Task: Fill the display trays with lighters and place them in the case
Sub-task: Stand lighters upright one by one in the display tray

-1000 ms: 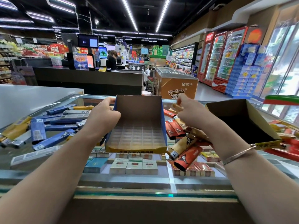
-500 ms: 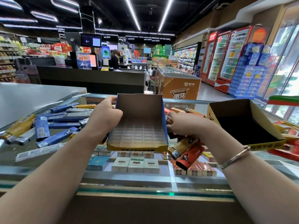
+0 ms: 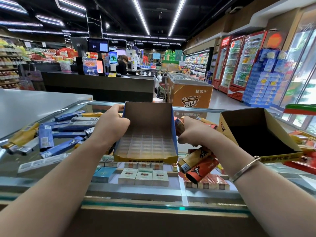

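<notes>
A cardboard display tray (image 3: 150, 117) with a blue outer wall and a gridded floor stands on the glass counter, holding no lighters. My left hand (image 3: 111, 125) grips its left wall. My right hand (image 3: 193, 132) sits against the tray's right wall, fingers curled round an orange lighter (image 3: 179, 126). Below that hand lie loose tan and red lighters (image 3: 198, 161). Blue, yellow and grey lighters (image 3: 51, 134) are scattered at the left. A second tray (image 3: 242, 117), dark inside, stands at the right.
The glass counter (image 3: 136, 190) shows cigarette packs (image 3: 143, 177) inside the case beneath. More red and orange lighters (image 3: 304, 141) lie at the far right. Behind are a checkout desk (image 3: 102, 86) with a person, a freezer (image 3: 189, 93) and drink fridges.
My right hand dropped from above the lighter pile and moved left to the tray's right wall, closing on an orange lighter. My left hand kept its hold on the tray.
</notes>
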